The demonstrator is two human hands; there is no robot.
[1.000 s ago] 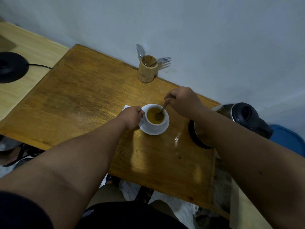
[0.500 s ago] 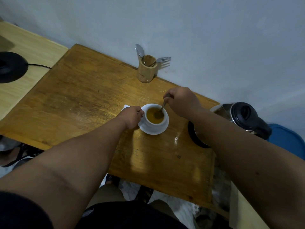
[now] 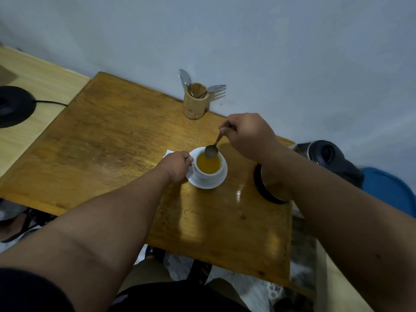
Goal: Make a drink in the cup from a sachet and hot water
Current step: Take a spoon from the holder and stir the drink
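Over at nine o'clock on the pale side surface sits the black kettle base (image 3: 13,105), cord trailing, well apart from the action. Moving in across the wooden table (image 3: 108,140), a white scrap, likely the sachet (image 3: 168,152), peeks out just behind the left hand (image 3: 177,164), though too little shows to be sure. That hand's grip is closed on the cup's handle side, steadying the white cup (image 3: 208,168) on its saucer (image 3: 207,182) near the table's centre. The cup is full of orange-yellow drink, close to the rim.

Up at twelve o'clock, the wooden holder (image 3: 194,101) stands by the wall with a spoon and fork in it.

Now the right hand (image 3: 247,136): grip pinched narrow on the handle of the spoon (image 3: 211,150), whose bowl hangs just above the liquid at the cup's far rim. Looks like the stirring step is at or near its end.

To do it well: let the spoon drip over the cup before carrying it off, and keep the left hand firm so the full cup doesn't slide on the saucer. If powder remains at the bottom, dip back in gently, with slow circles so nothing slops over.

At three o'clock, the steel kettle (image 3: 324,156) rests partly hidden behind the right forearm; mind that elbow.
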